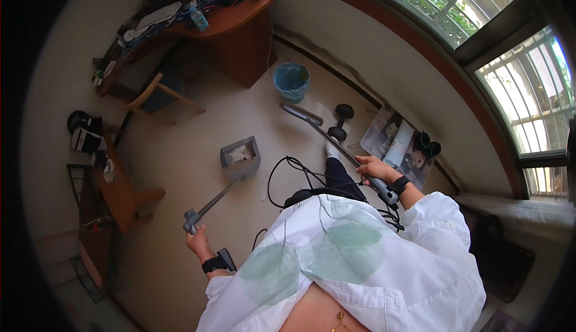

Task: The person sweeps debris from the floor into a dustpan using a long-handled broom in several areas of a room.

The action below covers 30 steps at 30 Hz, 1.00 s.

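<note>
My left hand (198,239) is closed round the top of a long-handled grey dustpan (245,169). Its pan, out in front of me to the left, holds a heap of pale debris (240,154). In my right hand (373,169) is the grey handle of a broom (339,146), its butt end sticking out below my fingers. The broom's head (302,113) points away from me, between a blue-lined bin and a dumbbell. Whether the bristles touch the floor I cannot tell. Black straps sit on both my wrists.
A blue-lined bin (292,82) stands ahead, with a black dumbbell (342,122) to its right. Black cables (289,167) loop in front of my body. At the far left are a cluttered desk (240,23) and a wooden chair (157,95). Dark shoes (426,145) lie by the right wall.
</note>
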Available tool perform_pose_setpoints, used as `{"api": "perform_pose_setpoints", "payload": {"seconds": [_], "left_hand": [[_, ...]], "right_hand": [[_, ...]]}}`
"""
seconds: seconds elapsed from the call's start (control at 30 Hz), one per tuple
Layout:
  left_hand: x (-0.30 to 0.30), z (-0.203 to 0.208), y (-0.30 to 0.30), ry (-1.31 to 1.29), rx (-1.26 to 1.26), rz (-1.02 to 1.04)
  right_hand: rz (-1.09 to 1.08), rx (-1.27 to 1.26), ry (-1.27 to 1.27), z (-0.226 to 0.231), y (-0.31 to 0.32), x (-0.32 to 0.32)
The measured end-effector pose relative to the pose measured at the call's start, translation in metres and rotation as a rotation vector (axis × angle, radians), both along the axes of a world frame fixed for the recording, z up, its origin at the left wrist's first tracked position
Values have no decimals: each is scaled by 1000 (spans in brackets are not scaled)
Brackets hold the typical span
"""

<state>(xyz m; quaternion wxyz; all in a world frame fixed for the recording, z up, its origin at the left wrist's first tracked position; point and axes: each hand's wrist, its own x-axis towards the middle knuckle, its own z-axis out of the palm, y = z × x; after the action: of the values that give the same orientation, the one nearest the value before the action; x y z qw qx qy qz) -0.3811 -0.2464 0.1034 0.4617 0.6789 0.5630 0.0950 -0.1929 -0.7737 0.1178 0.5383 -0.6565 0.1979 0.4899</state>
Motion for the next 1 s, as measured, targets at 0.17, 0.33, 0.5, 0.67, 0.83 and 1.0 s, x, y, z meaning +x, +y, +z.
{"api": "perform_pose_setpoints", "payload": {"seconds": [0.17,0.33,0.5,0.67,0.83,1.0], "left_hand": [[-7,10,-4,-10,9,92],[-11,8,-10,-45,0,121],[-17,7,-6,30,52,100],[-28,7,-12,46,97,153],[-35,3,-27,127,165,246],[-48,17,-54,147,149,344]], "right_hand": [[67,51,-1,6,16,28],[116,38,20,-3,26,45],[138,112,60,-18,33,54],[96,114,114,-37,51,79],[205,-8,32,-69,71,126],[378,-9,-78,-115,74,181]]}}
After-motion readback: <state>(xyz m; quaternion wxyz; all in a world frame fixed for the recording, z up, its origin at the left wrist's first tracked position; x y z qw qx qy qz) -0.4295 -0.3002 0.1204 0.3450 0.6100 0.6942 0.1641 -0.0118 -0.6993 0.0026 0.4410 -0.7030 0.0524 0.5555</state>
